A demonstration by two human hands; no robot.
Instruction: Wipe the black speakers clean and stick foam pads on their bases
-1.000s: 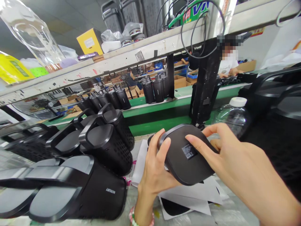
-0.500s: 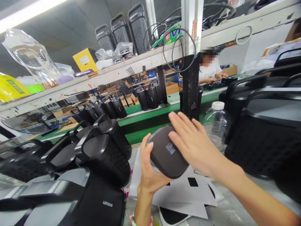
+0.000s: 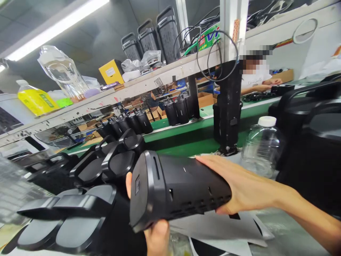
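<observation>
A black speaker (image 3: 190, 181) with a perforated side lies tilted between my hands, one flat end facing left. At that left end my left hand (image 3: 157, 236) is closed round it from below; a thumb and a fingertip show, the rest is hidden behind the speaker. My right hand (image 3: 238, 192) grips the other end, fingers over the top and thumb beneath. White sheets (image 3: 210, 227) with black patches lie on the bench under the speaker.
Several black speakers with handles (image 3: 82, 220) crowd the left, and more (image 3: 311, 153) stand at right. A clear plastic jar (image 3: 262, 149) is beyond my right wrist. Behind runs a green conveyor (image 3: 181, 144) under a loaded shelf (image 3: 133, 87). A co-worker (image 3: 255, 78) sits beyond.
The speaker has turned from its labelled end facing me to lying sideways, its long side showing. My right hand has gone from the flat end to gripping the far right end. The view has shifted left.
</observation>
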